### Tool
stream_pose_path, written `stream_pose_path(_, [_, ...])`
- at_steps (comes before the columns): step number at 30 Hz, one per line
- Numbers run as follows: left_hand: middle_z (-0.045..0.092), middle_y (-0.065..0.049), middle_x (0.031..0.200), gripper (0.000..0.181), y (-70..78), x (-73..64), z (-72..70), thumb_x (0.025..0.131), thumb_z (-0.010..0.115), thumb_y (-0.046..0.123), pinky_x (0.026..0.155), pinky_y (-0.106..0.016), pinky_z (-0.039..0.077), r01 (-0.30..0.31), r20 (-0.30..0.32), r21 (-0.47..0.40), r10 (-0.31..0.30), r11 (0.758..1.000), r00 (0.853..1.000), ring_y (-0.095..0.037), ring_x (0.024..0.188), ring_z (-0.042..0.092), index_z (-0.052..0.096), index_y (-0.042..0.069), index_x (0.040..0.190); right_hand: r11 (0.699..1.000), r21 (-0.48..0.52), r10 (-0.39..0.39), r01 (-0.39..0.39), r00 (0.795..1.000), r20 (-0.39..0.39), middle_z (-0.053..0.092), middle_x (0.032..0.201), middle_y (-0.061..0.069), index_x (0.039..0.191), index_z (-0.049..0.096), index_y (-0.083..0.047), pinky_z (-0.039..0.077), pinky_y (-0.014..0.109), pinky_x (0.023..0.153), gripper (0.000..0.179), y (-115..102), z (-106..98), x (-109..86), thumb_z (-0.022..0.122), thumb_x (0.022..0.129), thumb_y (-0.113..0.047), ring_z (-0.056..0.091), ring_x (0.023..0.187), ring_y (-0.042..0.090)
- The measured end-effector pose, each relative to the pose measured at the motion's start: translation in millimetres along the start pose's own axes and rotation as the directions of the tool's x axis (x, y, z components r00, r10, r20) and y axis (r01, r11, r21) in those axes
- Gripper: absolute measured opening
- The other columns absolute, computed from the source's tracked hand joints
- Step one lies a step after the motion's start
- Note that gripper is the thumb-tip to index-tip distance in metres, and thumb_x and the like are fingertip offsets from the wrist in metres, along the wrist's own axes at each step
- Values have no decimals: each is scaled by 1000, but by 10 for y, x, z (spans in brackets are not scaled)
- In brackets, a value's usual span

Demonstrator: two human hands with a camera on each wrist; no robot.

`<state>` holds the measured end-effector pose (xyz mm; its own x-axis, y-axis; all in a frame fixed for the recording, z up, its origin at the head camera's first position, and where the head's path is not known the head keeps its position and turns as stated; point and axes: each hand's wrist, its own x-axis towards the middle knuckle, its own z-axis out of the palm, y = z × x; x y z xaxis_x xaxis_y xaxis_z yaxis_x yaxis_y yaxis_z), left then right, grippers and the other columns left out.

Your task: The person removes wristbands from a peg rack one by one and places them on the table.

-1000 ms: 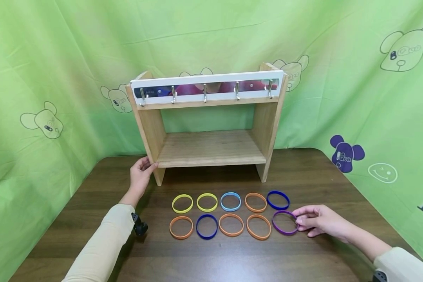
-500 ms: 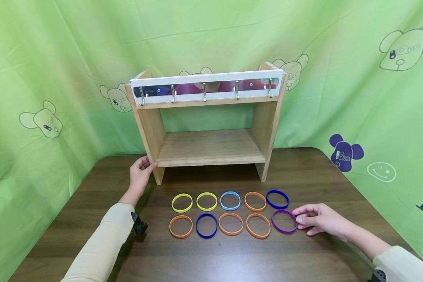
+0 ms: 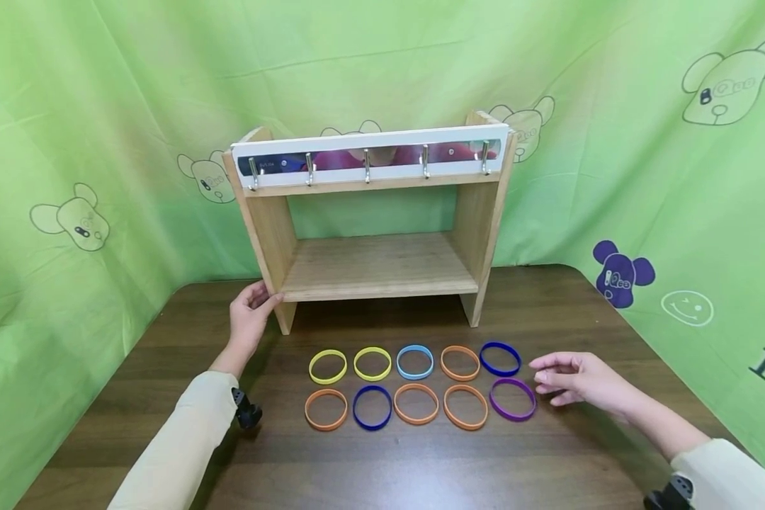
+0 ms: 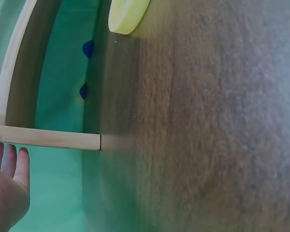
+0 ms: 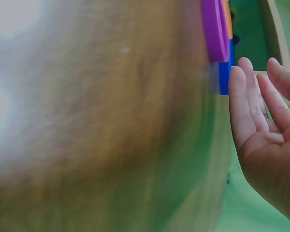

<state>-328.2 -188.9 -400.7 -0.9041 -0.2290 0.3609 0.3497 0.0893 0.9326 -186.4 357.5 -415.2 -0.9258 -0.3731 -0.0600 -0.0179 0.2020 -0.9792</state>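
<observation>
A small wooden rack (image 3: 382, 289) stands on the table, with a white rail (image 3: 370, 134) of several metal hooks across its top. At the rack's left side panel (image 4: 53, 138), my left hand (image 3: 248, 324) holds the edge low down, thumb in front and fingers along the outer face. Two rows of silicone wristbands lie in front of the rack. Nearest to my right hand (image 3: 580, 382) is the purple wristband (image 3: 533, 409), flat at the right end of the front row. A dark blue wristband (image 3: 518, 365) lies behind it. My right fingers (image 5: 240, 104) are extended and hold nothing.
Other wristbands include two yellow ones (image 3: 328, 353), a light blue one (image 3: 414, 348), another dark blue one (image 3: 372, 428) and several orange ones (image 3: 465, 426). A green printed curtain (image 3: 134, 142) hangs behind the brown table (image 3: 382, 474).
My right hand has let go of the purple wristband and lifted slightly away from it. The left hand stays at the rack. The head view has shifted slightly.
</observation>
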Motion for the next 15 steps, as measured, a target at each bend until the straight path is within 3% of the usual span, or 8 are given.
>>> stream_pose_path(8, [62, -26, 113, 34, 123, -30, -78, 86, 70, -5, 80, -17, 50, -45, 4, -17, 45, 999, 999, -4, 91, 62, 60, -13, 117, 997, -25, -80, 79, 996, -45, 70, 103, 5, 113, 67, -18, 57, 41, 75, 23, -183, 40, 124, 57, 97, -4, 68, 92, 21])
stream_pose_path(10, [63, -26, 113, 33, 170, -44, -97, 86, 69, -6, 81, -17, 50, -49, 16, -14, 49, 999, 999, -5, 91, 62, 60, -14, 117, 995, -43, -92, 89, 994, -62, 70, 102, 8, 113, 66, -16, 57, 41, 75, 22, -229, 62, 164, 57, 97, -4, 68, 92, 22])
stream_pose_path(15, [63, -26, 113, 33, 296, -100, -109, 87, 67, -8, 80, -18, 51, -64, 23, -41, 65, 997, 998, -6, 90, 63, 59, -14, 118, 990, -105, -106, 94, 987, -122, 67, 104, 19, 122, 58, 8, 56, 42, 75, 29, -354, 147, 265, 60, 97, -8, 69, 92, 20])
